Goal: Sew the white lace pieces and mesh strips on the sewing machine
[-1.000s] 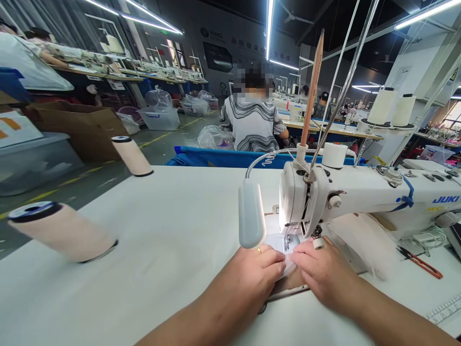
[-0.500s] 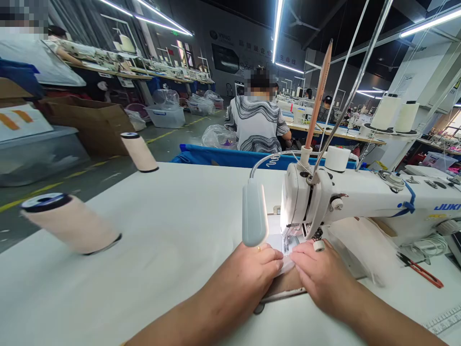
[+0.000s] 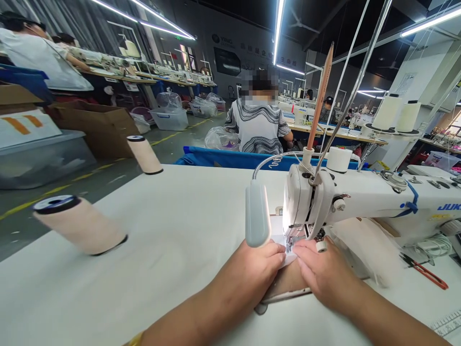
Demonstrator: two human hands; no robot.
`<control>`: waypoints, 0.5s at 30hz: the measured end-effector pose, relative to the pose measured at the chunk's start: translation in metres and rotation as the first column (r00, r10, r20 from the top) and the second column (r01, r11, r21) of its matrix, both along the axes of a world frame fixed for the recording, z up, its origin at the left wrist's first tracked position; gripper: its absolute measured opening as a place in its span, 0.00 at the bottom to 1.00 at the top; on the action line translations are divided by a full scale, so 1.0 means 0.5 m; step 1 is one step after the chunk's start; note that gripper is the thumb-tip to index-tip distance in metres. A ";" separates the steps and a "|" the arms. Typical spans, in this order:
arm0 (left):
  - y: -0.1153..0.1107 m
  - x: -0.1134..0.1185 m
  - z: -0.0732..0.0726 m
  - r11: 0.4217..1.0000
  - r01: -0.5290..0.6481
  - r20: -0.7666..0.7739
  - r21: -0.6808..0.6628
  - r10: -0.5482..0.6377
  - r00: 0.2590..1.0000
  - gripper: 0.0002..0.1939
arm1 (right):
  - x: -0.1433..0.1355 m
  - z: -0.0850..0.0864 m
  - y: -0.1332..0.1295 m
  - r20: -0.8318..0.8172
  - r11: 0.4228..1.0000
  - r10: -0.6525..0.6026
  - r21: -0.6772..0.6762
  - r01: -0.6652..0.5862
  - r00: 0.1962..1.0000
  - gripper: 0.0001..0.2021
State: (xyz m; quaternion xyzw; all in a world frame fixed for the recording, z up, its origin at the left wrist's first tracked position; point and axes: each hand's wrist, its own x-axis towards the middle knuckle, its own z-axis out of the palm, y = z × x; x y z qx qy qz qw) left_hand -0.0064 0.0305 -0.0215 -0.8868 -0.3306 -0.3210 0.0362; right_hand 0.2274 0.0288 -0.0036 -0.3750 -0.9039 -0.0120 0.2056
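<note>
A white sewing machine (image 3: 360, 197) stands at the right, its needle area brightly lit. My left hand (image 3: 257, 264) lies just left of the presser foot, fingers together and pressed on a small piece of white fabric (image 3: 289, 259). From the right, my right hand (image 3: 322, 266) presses the same fabric with its fingers close together, the fingertips beside the foot. Much of the fabric is hidden under my fingers. A grey lamp head (image 3: 257, 214) hangs just above my left hand.
Two beige thread cones (image 3: 81, 226) (image 3: 144, 154) stand on the white table (image 3: 162, 254) at the left. Red-handled snips (image 3: 427, 271), sheer pale fabric (image 3: 367, 245) and a ruler (image 3: 450, 319) lie at the right. A person (image 3: 257, 120) sits beyond the table.
The view has shifted slightly, so the table and machine appear a little lower and further right. Both hands remain beside the presser foot. The person at the far left shows more fully.
</note>
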 end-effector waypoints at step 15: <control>-0.036 -0.018 0.061 0.947 -0.158 -0.077 -0.279 0.142 0.987 0.24 | 0.010 0.011 -0.011 -0.089 0.997 0.083 0.002 -0.083 0.993 0.17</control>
